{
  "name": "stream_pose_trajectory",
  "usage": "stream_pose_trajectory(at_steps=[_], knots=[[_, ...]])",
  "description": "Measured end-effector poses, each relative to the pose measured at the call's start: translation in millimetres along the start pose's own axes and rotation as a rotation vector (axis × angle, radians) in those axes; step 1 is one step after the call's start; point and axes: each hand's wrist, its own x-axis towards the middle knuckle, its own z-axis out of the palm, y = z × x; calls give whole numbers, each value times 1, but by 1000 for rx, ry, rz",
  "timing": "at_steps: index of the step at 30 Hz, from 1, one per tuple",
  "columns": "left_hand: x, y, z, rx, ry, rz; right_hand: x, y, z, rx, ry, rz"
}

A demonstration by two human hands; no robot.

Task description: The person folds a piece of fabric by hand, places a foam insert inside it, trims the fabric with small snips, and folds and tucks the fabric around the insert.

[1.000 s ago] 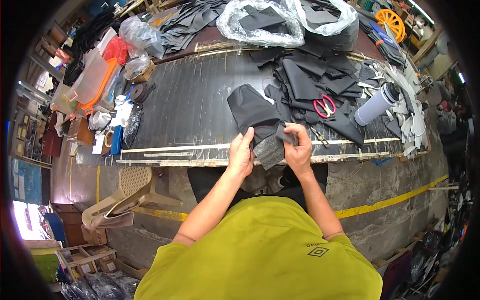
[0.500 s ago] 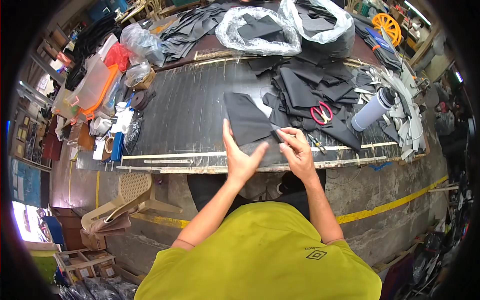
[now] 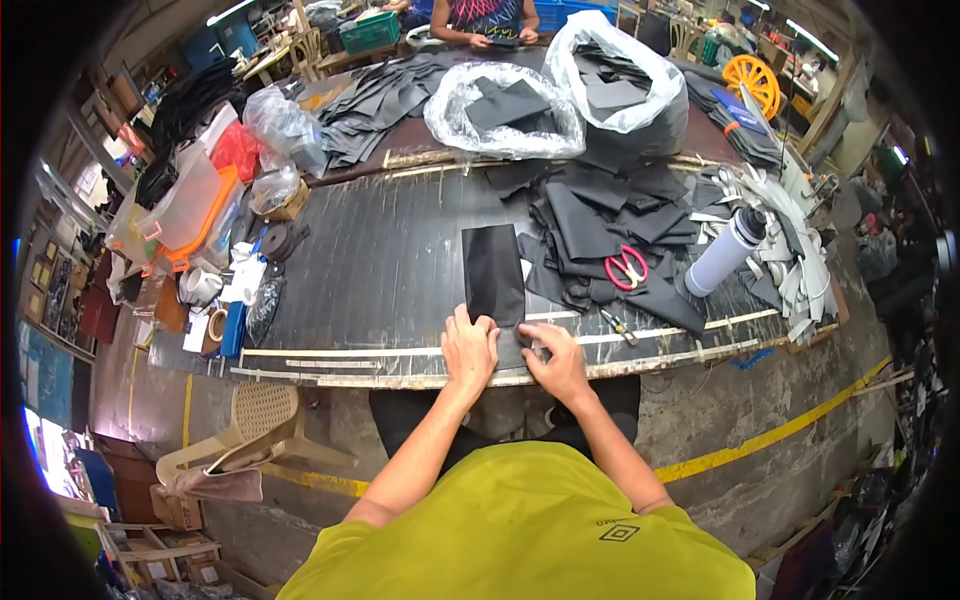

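A black fabric piece lies flat on the dark table, its lower end at the front edge. On its left lower side rests my left hand, fingers bent and pressed together on the cloth. My right hand is at the lower right edge of the piece, fingers curled; whether they pinch the cloth is hidden. Right of the piece is a heap of black fabric, with red-handled scissors on it. A small cutter-like tool lies near the front edge.
A grey bottle stands at the right beside light grey strips. Fabric-filled plastic bags are at the back. Plastic boxes and a mug sit left. Across the table, a person handles something dark.
The fabric piece, held up before, now lies flat on the table. Both hands have come down to its lower end. The view has tilted up, and the person across the table now shows.
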Motion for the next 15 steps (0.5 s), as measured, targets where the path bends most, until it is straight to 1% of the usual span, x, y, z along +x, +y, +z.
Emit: stream_pose_trajectory(at_steps=[2,3,6,7,10,11,12,14,15], knots=[[1,1,3,79,87,35,0,-4,1,-43,-33,-45],[2,5,-2,30,40,-19,-1,-4,3,-61,-31,-61],[7,2,-5,-90,-50,-81,-1,0,10,-107,-23,-105],[9,-3,-1,-120,-37,-87,0,1,11,-118,-23,-116],[14,-6,2,2,7,-30,0,6,14,-114,-46,-125],[14,-5,3,3,88,14,0,9,16,-115,-47,-141],[15,-3,4,-15,137,15,-1,10,17,-112,-54,-151],[14,-1,3,-155,89,-84,2,9,14,-118,-73,-157],[14,-3,4,-278,71,-145,2,12,14,-97,-74,-154]])
